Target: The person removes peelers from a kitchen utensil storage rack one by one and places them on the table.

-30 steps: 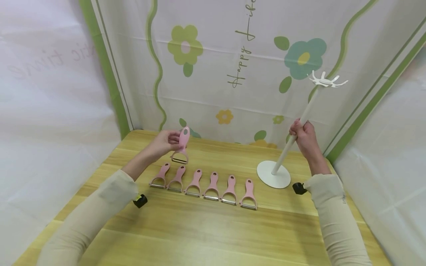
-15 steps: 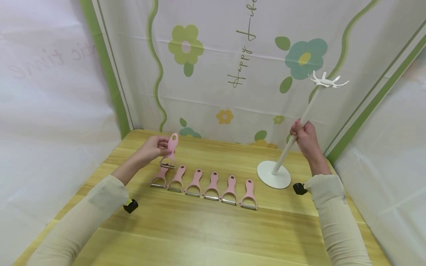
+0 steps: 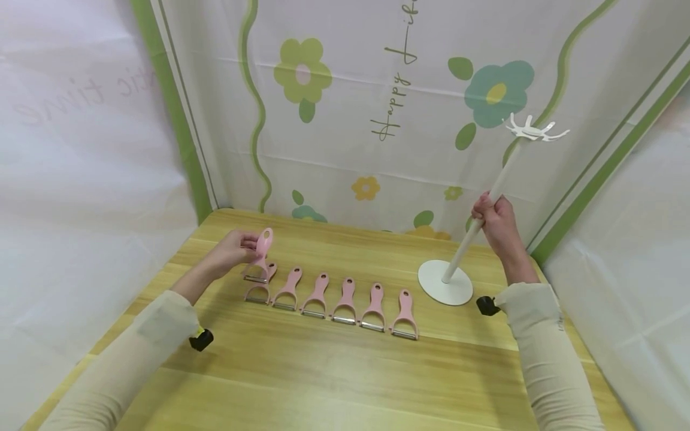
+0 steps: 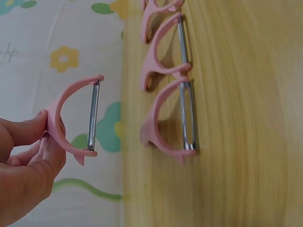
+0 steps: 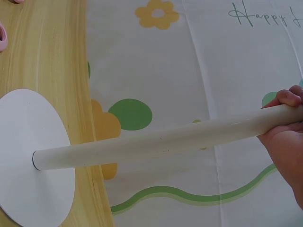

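My left hand (image 3: 229, 254) pinches a pink peeler (image 3: 263, 244) by its handle, blade end down, above the leftmost peeler in a row. In the left wrist view that held peeler (image 4: 60, 116) is apart from the peelers on the table. Several pink peelers (image 3: 346, 299) lie side by side, handles toward the back. My right hand (image 3: 499, 224) grips the pole of a white stand (image 3: 458, 254), its fingers curled round the shaft. The stand's round base (image 5: 33, 189) rests on the table, and its top carries several curved hooks (image 3: 533, 129) with nothing hanging on them.
The wooden table (image 3: 334, 377) reaches back to a flowered cloth (image 3: 334, 137). White cloth also hangs at the left and right sides. A black wrist camera (image 3: 202, 340) sits under the left sleeve, another black camera (image 3: 487, 306) by the right sleeve.
My left hand has moved left and lower with the peeler, which now partly covers the leftmost one in the row. The right hand stays on the stand's pole.
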The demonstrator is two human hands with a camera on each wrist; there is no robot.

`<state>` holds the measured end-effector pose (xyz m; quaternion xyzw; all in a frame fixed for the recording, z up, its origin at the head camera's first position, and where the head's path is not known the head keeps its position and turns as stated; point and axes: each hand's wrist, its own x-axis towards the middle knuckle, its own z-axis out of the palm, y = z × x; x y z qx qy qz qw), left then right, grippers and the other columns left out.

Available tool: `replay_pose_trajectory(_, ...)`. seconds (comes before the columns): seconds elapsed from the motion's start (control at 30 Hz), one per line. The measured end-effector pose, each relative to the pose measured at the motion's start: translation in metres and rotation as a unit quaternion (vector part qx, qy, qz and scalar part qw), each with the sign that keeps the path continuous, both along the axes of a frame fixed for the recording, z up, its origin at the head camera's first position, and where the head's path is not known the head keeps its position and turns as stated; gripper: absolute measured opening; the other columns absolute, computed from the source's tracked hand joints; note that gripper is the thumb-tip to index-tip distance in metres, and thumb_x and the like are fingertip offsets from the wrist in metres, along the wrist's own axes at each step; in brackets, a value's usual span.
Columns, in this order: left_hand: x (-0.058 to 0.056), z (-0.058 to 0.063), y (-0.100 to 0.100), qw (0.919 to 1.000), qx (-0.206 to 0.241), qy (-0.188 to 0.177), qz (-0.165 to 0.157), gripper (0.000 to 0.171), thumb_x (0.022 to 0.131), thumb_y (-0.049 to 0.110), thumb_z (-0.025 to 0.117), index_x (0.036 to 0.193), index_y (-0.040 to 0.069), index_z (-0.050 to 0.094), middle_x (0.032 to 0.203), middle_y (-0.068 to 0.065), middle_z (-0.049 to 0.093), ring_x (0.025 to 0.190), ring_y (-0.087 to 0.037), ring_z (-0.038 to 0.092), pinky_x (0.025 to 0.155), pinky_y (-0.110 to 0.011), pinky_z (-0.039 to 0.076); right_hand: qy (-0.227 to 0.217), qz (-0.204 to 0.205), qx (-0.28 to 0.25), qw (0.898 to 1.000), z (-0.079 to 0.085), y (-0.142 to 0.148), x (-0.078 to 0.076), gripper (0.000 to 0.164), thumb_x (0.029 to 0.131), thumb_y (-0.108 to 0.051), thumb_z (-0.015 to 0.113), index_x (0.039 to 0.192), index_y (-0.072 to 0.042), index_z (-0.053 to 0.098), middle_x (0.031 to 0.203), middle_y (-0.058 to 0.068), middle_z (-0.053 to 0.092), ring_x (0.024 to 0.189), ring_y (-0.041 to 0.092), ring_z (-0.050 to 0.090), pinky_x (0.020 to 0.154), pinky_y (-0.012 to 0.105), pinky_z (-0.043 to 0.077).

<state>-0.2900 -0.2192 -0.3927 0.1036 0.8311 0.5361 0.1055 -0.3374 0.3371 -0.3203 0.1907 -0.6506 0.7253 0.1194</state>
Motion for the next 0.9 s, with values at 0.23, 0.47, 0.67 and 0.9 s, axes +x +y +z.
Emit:
replay_pose_trajectory(0.23,-0.002,-0.012,-0.019,0.9998,-0.015,-0.014,0.007,0.052,0.091,-0.007,0.055,0.137,-0.025,0.037,0.128,-0.041,0.053,0.096,-0.012,0.064,0.082,-0.017,0.056,-0.001,0.006,0.0,1.0,0.0,0.002,0.0,0.017,0.103,-0.016,0.05,0.095,-0.005,0.041,0.076,-0.002,0.041,0.069,0.01,0.035,0.063,0.019,0.039)
replay_pose_trajectory(0.47,-0.004,-0.02,-0.035,0.9985,-0.029,-0.038,0.026,0.053,0.092,-0.01,0.054,0.138,-0.027,0.033,0.127,-0.041,0.05,0.092,-0.011,0.061,0.081,-0.017,0.056,-0.002,0.004,0.003,1.0,-0.001,0.002,-0.001,0.015,0.104,-0.015,0.049,0.094,-0.007,0.041,0.076,-0.002,0.04,0.069,0.01,0.034,0.064,0.019,0.038)
replay_pose_trajectory(0.67,-0.005,-0.029,-0.044,0.9974,-0.028,-0.063,0.023,0.054,0.092,-0.011,0.053,0.138,-0.027,0.03,0.123,-0.038,0.053,0.087,-0.009,0.061,0.078,-0.017,0.057,-0.007,0.002,-0.002,1.0,-0.001,0.002,-0.001,0.015,0.104,-0.014,0.049,0.094,-0.006,0.041,0.076,-0.002,0.041,0.069,0.01,0.035,0.063,0.019,0.038)
replay_pose_trajectory(0.9,-0.008,-0.042,-0.052,0.9949,-0.045,-0.088,0.019,0.056,0.093,-0.01,0.053,0.141,-0.025,0.029,0.121,-0.035,0.056,0.085,-0.009,0.06,0.075,-0.019,0.056,-0.008,0.006,-0.008,1.0,-0.001,0.002,-0.002,0.013,0.104,-0.01,0.047,0.094,-0.005,0.04,0.076,-0.002,0.041,0.069,0.01,0.035,0.062,0.019,0.039)
